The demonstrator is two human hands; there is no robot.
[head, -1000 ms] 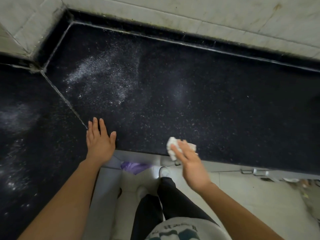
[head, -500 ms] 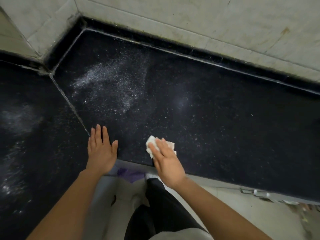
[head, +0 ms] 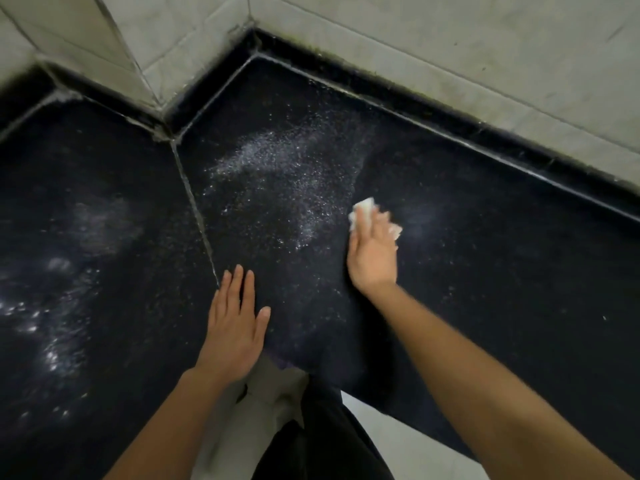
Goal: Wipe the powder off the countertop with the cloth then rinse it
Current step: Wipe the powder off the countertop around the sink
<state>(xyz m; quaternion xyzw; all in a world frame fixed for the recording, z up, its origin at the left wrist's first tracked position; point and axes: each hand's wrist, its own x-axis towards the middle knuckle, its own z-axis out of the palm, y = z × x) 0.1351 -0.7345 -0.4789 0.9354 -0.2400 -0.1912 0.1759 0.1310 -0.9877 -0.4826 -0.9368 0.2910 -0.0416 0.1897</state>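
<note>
A black speckled countertop [head: 502, 258] fills the view. White powder [head: 273, 168] is scattered over it near the corner, with more powder [head: 52, 327] on the left slab. My right hand [head: 372, 252] presses a small white cloth [head: 363, 206] flat on the counter, just right of the main powder patch. Most of the cloth is hidden under the fingers. My left hand [head: 235, 327] lies flat with fingers apart on the counter near its front edge, beside the seam [head: 195, 216] between the two slabs.
Pale tiled walls [head: 450, 53] close off the back and the left corner. A raised black lip [head: 485, 133] runs along the wall. Below the counter's front edge are my dark trousers [head: 329, 441] and a light floor [head: 408, 441].
My right hand has carried the cloth from the front edge forward across the counter, up to the right side of the powder patch. My left hand stays flat in place. The view has shifted toward the corner.
</note>
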